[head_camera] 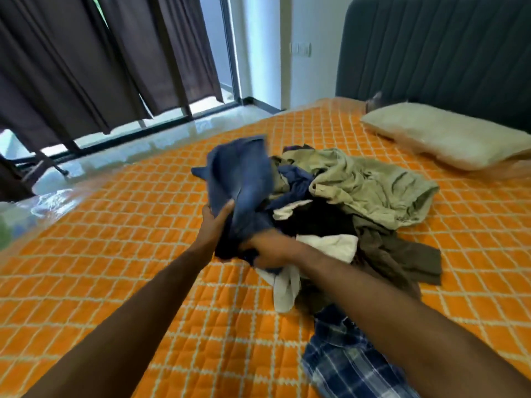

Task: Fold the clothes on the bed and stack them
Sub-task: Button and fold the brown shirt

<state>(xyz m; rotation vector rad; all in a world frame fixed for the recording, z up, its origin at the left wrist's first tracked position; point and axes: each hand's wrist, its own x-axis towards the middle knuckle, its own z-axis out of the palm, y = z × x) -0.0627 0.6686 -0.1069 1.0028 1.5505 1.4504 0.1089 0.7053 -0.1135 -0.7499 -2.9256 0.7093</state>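
So a blue denim garment is gripped by both hands above the orange quilted bed: the left hand is curled round its left edge, thumb on top, and the right hand is clenched on the bunched lower end. Just beside it, a messy pile of clothes is left unfolded mid-bed, with a plaid shirt nearest. A pillow is seen by the headboard.

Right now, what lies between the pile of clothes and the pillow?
In the head view, only bare orange quilt lies between the clothes pile and the pillow.
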